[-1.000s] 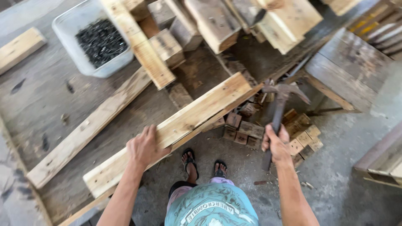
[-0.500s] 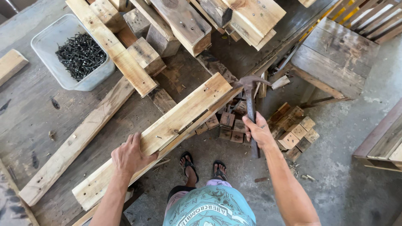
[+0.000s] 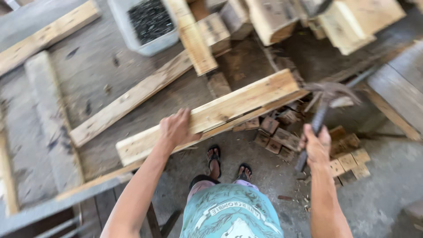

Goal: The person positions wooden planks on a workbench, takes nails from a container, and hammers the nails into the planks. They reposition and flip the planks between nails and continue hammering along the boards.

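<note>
The left hand presses flat on a pale plank running lower left to upper right across the tabletop. The right hand, fingers clenched around a hammer, hovers beyond the plank's upper-right end.

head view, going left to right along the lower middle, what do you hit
left hand resting on the pale wooden plank → small wood blocks on the floor → right hand gripping the hammer → more wood blocks
</note>
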